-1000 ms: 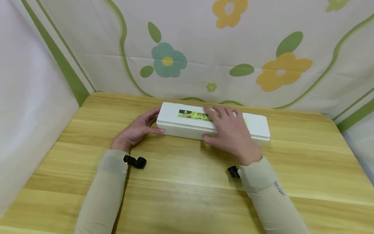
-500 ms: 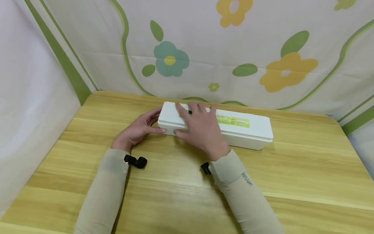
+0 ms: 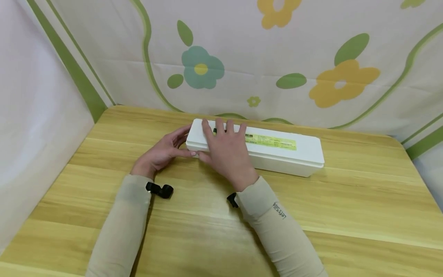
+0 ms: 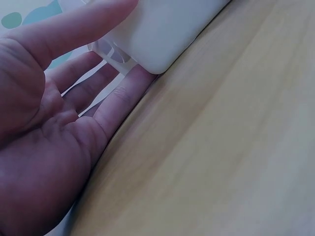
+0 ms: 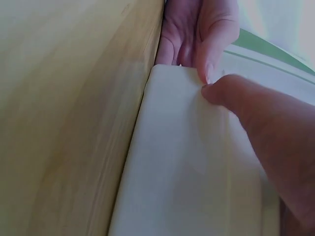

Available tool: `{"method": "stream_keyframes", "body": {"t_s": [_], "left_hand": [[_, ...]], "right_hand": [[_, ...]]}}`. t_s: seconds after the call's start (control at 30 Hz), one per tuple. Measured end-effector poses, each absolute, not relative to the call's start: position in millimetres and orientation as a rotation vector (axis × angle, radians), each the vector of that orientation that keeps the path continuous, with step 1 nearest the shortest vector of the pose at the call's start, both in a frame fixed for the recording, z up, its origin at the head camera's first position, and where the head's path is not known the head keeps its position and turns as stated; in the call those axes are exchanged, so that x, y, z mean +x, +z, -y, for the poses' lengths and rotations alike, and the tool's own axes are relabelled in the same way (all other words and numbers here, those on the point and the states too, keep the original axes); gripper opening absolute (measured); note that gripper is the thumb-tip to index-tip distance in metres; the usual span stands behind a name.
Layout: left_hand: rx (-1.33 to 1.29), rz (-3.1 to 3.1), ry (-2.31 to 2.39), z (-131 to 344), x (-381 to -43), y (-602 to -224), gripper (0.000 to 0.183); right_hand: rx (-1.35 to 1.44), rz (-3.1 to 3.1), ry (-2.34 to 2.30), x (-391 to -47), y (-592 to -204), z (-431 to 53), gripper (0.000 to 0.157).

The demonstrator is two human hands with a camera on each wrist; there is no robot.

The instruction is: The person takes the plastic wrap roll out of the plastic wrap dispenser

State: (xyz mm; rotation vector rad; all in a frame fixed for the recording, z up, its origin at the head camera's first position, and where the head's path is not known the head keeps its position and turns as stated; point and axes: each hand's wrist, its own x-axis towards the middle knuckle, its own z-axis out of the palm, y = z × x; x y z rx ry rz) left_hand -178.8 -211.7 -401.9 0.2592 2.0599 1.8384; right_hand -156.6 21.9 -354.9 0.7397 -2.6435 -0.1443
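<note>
A long white cling film box (image 3: 290, 163) lies near the back of the table, lid down on it, with a yellow-green label (image 3: 273, 141) along its top. At its left end my left hand (image 3: 160, 154) holds the corner, thumb along the front and the other fingers reaching behind the end. My right hand (image 3: 228, 156) spans the lid close beside it, spread fingers reaching the far edge and covering part of the label. In the right wrist view, the right thumb (image 5: 251, 103) lies on the box front, its tip right at the left thumb.
The wooden table (image 3: 207, 231) extends in front of the box and to both sides. Behind it hangs a white curtain (image 3: 242, 50) printed with flowers. A black camera mount (image 3: 160, 190) sticks out from the left sleeve.
My right hand has slid left along the lid, from the middle of the box towards its left end. My left hand has stayed at that end.
</note>
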Motion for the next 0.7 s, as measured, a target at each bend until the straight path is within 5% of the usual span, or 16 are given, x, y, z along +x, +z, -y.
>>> {"method": "stream_keyframes", "body": {"t_s": [0.7], "left_hand": [[0.251,-2.058,1.844,211.8,-180.5,-403.9,0.093]], "right_hand": [[0.814,2.641,-0.045,-156.4,-348.8,-32.9,0.081]]}}
